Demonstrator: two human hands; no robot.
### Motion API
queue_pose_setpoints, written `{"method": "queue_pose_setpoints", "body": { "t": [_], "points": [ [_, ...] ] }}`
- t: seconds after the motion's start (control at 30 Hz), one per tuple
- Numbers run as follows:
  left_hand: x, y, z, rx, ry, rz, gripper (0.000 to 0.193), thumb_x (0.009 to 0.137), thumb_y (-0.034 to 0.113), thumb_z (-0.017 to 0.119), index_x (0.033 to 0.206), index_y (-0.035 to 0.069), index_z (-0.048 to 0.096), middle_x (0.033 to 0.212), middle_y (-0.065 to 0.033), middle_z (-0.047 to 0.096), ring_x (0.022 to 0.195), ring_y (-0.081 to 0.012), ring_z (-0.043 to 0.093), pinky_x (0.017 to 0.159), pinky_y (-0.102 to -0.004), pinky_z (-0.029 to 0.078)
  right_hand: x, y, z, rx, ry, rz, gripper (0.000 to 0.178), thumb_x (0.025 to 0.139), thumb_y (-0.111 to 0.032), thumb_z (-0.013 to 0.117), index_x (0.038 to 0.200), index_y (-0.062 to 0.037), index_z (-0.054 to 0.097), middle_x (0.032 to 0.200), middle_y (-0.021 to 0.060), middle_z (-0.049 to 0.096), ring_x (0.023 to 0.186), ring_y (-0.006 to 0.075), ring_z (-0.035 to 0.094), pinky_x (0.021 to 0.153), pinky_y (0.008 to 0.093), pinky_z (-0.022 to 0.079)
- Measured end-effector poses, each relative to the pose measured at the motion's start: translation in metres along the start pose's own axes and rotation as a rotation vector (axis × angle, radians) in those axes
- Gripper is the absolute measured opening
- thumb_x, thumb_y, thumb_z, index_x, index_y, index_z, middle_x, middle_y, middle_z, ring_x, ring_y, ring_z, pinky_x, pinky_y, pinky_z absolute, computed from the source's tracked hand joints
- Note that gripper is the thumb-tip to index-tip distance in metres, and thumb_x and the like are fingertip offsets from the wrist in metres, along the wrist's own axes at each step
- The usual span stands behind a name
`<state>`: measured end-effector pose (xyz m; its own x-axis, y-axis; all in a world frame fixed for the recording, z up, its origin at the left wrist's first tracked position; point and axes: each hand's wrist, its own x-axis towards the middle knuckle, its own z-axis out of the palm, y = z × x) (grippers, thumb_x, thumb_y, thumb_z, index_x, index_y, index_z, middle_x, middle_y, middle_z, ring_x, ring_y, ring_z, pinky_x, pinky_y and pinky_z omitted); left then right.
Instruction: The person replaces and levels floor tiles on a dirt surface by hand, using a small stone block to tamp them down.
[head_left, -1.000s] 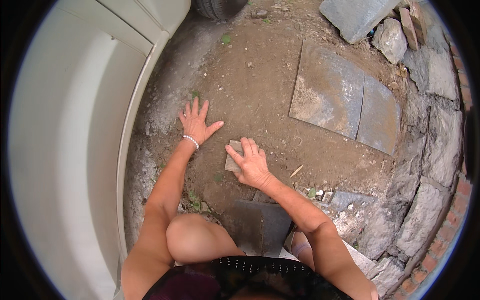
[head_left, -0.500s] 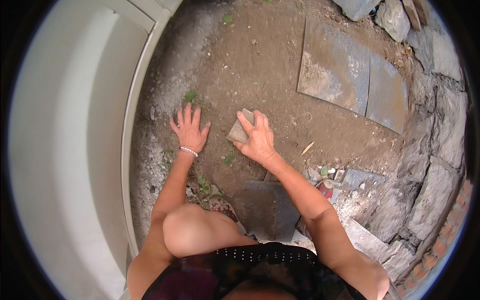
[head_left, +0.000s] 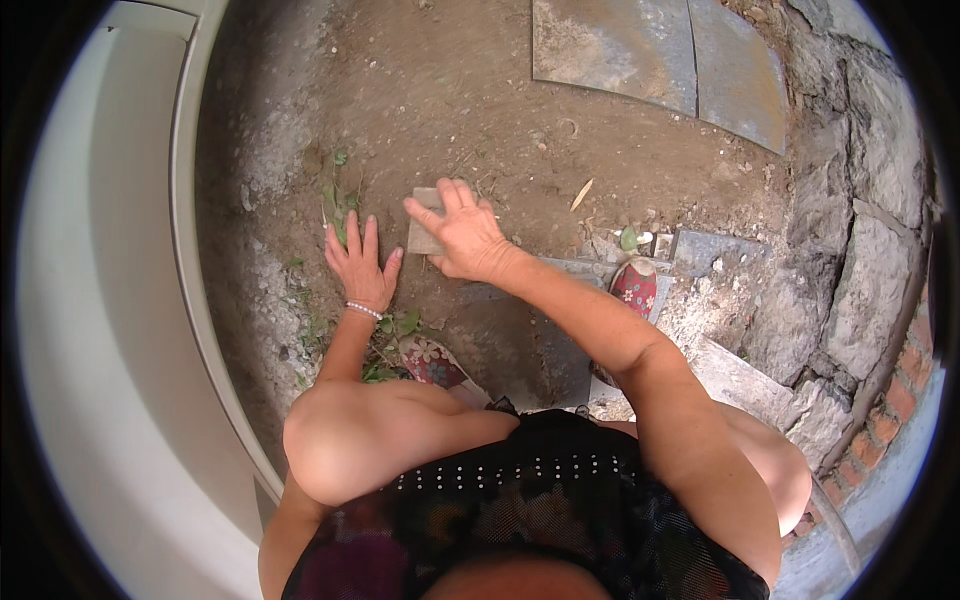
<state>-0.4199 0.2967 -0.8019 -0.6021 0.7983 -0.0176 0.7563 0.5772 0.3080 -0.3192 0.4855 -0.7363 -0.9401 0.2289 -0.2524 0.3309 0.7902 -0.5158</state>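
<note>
My left hand (head_left: 361, 272), with a pale bead bracelet at its wrist, is low over the brown soil. Its fingers are spread and grip nothing visible; the fingertips meet green weeds (head_left: 343, 205). Just to the right, my right hand (head_left: 468, 230) grips a flat, rectangular tan-grey block (head_left: 422, 238). Thumb and fingers reach over the block, its right part is under the hand, and it sits against the dirt. I cannot tell whether it is wood or brick.
Large grey slabs (head_left: 615, 50) lie at the far right, with a smaller slab (head_left: 715, 252) nearer. A rough stone wall (head_left: 875, 270) bounds the right side, a pale smooth panel (head_left: 110, 300) the left. My flowered shoes (head_left: 635, 285) are close by; a dry leaf (head_left: 581, 195) lies on the soil.
Both hands have come nearer to me over the ground, the block moving with the right hand and turning slightly. Weeds now touch the left fingertips. The whole view has shifted.
</note>
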Motion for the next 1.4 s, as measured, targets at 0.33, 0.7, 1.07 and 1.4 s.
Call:
{"method": "queue_pose_setpoints", "body": {
  "t": [0.33, 0.7, 1.07, 1.4],
  "points": [
    [0.102, 0.017, -0.008, 0.159, -0.146, 0.133, 0.067, 0.079, 0.05, 0.057, 0.135, 0.018, 0.038, 0.147, -0.0102, 0.022, 0.134, -0.0336, 0.018, 0.1, -0.0644, 0.007, 0.0, 0.079, -0.043, -0.099, 0.471, 0.612, 0.085, 0.059, -0.033, 0.078, 0.134, -0.0185, 0.04, 0.127, 0.0259, 0.033, 0.119, 0.0421, 0.033, 0.093, 0.0446, 0.04],
    [0.071, -0.001, -0.007, 0.101, -0.072, -0.154, 0.056, 0.084, 0.037, 0.055, 0.13, 0.009, 0.041, 0.141, -0.0118, 0.031, 0.13, -0.0321, 0.024, 0.102, -0.0596, 0.011, 0.071, -0.006, -0.019, 0.011, 0.144, 0.218, 0.082, 0.063, -0.023, 0.073, 0.135, -0.0168, 0.035, 0.129, 0.0255, 0.029, 0.122, 0.0416, 0.029, 0.088, 0.0545, 0.039],
    [-0.023, -0.01, 0.002, -0.027, -0.147, -0.168, 0.063, 0.082, 0.029, 0.054, 0.133, -0.001, 0.033, 0.145, -0.0232, 0.015, 0.131, -0.0489, 0.008, 0.103, -0.0591, 0.003, -0.019, 0.102, -0.086, -0.133, 0.109, 0.115, 0.081, 0.06, -0.03, 0.075, 0.133, -0.0175, 0.04, 0.127, 0.025, 0.031, 0.119, 0.0415, 0.034, 0.089, 0.0488, 0.04],
    [-0.014, -0.009, 0.001, 0.19, -0.074, -0.098, 0.06, 0.08, 0.037, 0.053, 0.127, 0.002, 0.041, 0.14, -0.02, 0.028, 0.127, -0.0428, 0.022, 0.1, -0.0568, 0.012, 0.033, 0.109, -0.082, -0.119, 0.227, 0.149, 0.083, 0.058, -0.03, 0.077, 0.132, -0.0152, 0.042, 0.128, 0.0261, 0.033, 0.118, 0.0416, 0.035, 0.092, 0.0472, 0.04]
  ]
}}
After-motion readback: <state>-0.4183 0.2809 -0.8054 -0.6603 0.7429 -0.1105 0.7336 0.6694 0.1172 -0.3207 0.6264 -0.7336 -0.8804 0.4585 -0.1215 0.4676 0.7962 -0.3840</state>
